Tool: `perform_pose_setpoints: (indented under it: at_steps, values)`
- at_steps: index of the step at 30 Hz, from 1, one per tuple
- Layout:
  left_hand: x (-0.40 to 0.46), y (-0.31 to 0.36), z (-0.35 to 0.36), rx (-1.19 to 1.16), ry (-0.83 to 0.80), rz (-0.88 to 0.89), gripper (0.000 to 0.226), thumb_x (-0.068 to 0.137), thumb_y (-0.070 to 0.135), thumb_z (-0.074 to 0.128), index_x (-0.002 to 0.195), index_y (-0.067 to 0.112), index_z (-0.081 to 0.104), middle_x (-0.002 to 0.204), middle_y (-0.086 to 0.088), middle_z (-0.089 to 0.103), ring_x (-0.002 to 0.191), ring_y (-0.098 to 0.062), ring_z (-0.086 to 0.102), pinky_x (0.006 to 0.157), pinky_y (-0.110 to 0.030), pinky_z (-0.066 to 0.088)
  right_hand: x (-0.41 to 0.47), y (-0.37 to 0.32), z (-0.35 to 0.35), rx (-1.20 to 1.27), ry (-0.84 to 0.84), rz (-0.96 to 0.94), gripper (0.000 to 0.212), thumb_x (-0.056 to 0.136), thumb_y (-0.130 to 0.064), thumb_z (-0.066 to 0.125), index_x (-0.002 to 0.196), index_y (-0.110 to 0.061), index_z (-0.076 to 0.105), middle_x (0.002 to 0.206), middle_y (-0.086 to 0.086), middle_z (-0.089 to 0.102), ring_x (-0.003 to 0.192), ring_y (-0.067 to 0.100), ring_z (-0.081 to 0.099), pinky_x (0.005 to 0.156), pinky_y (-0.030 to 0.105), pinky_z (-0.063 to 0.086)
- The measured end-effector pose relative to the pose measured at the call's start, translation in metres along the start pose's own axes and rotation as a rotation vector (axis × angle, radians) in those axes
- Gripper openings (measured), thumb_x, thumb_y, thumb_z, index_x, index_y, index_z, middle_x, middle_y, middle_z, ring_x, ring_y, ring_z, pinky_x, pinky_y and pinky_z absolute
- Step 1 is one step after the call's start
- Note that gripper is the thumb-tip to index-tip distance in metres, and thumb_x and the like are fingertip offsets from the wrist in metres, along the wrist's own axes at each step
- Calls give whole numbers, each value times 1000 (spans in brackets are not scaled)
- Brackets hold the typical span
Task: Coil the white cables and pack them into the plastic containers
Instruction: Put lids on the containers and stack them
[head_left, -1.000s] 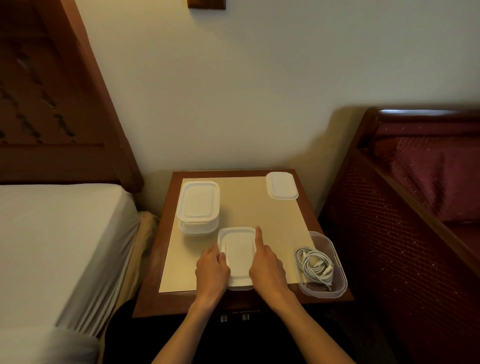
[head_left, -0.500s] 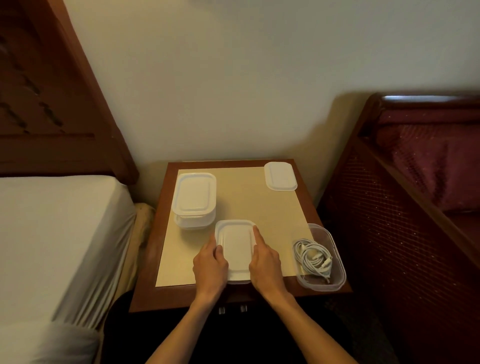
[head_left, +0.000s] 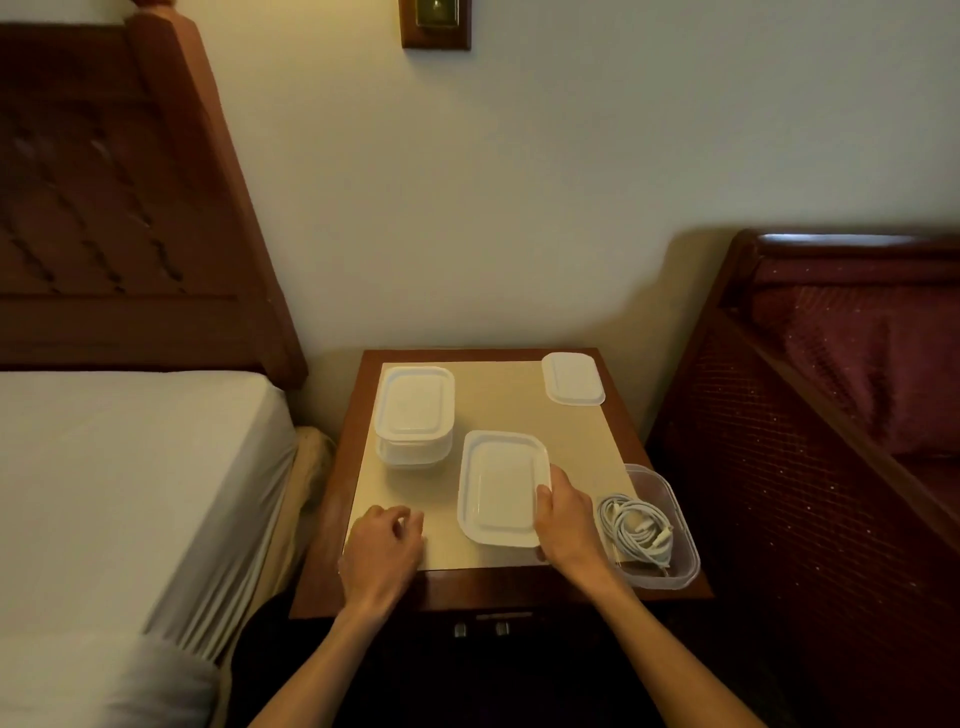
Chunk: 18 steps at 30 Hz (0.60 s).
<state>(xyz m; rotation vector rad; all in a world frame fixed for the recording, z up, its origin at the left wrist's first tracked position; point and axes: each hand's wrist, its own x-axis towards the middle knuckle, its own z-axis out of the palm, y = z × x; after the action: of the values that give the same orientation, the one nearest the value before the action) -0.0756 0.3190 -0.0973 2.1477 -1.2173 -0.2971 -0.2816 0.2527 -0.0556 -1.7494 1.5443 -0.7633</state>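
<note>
Now right hand (head_left: 566, 525) grasping white lid (head_left: 501, 488) at its edge, left hand (head_left: 382, 545) loosely curled, grip holding nothing

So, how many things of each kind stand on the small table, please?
Closed containers: 3 (centre container in the right hand; stacked containers, seemingly two)
Open container: 1
Coiled white cable: 1
Loose lid: 1
Total: 6
</note>
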Motion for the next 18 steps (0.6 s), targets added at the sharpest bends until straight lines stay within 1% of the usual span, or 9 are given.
perform_pose_setpoints:
  at_steps: [1, 2, 4, 6, 7, 9, 12, 15, 18]
  values:
    - [3, -10, -1, 80, 33, 62, 24, 93, 38, 57, 100, 22, 74, 96, 1, 64, 87, -13, 52, 70, -31, 45, 2, -9, -6, 38, 19, -18, 25, 100, -20, 34, 121, -16, 48, 99, 8, 60, 78, 24, 63, 56, 41, 58]
    - [8, -19, 0, 119, 40, 130, 22, 92, 34, 59, 102, 21, 74, 99, 0, 62, 90, -14, 51, 72, -32, 46, 5, -22, -10, 72, 31, -42, 23, 101, -20, 34, 120, -17, 48, 99, 7, 60, 76, 22, 63, 49, 37, 57]
    - [16, -29, 1, 166, 5, 248, 22, 92, 31, 59, 108, 21, 71, 107, -2, 60, 97, -16, 52, 83, -34, 46, 14, -51, -18, 124, 28, -102, 21, 103, -20, 35, 120, -18, 47, 99, 5, 58, 75, 20, 64, 42, 26, 53]
    - [22, -32, 3, 209, -44, 286, 33, 93, 38, 46, 118, 25, 64, 122, -2, 56, 114, -19, 51, 97, -39, 41, 28, -82, -19, 142, 3, -143, 20, 103, -20, 37, 119, -15, 48, 99, 3, 58, 73, 19, 64, 41, 22, 51]
    - [23, -32, 3, 230, -72, 289, 39, 94, 41, 38, 124, 27, 60, 131, -1, 52, 123, -18, 47, 105, -40, 37, 38, -95, -16, 140, -9, -149, 21, 103, -20, 36, 119, -13, 49, 99, 4, 58, 72, 18, 64, 39, 21, 50]
    - [23, -31, 4, 249, -138, 282, 46, 98, 41, 28, 137, 28, 49, 147, 2, 42, 138, -16, 33, 117, -38, 23, 61, -116, -5, 119, -25, -134, 26, 101, -19, 34, 118, -7, 50, 102, 10, 59, 65, 21, 63, 35, 22, 46]
    - [22, -30, 5, 243, -188, 238, 47, 103, 40, 26, 148, 31, 34, 159, 6, 24, 148, -13, 13, 122, -36, 6, 94, -137, 20, 102, -70, -77, 31, 98, -18, 34, 120, -6, 52, 110, 14, 58, 64, 26, 64, 35, 30, 51]
    - [22, -29, 3, 237, -201, 212, 47, 103, 42, 25, 149, 34, 29, 161, 8, 19, 149, -12, 8, 121, -34, 1, 113, -144, 42, 56, -120, -22, 29, 96, -12, 39, 122, -4, 52, 115, 14, 58, 78, 33, 65, 38, 34, 54]
    - [22, -29, 5, 222, -177, 222, 47, 102, 40, 28, 149, 33, 32, 160, 8, 23, 149, -12, 10, 120, -33, 3, 121, -141, 56, 4, -141, 7, 28, 96, -7, 46, 123, -4, 52, 115, 14, 59, 87, 35, 65, 51, 41, 60]
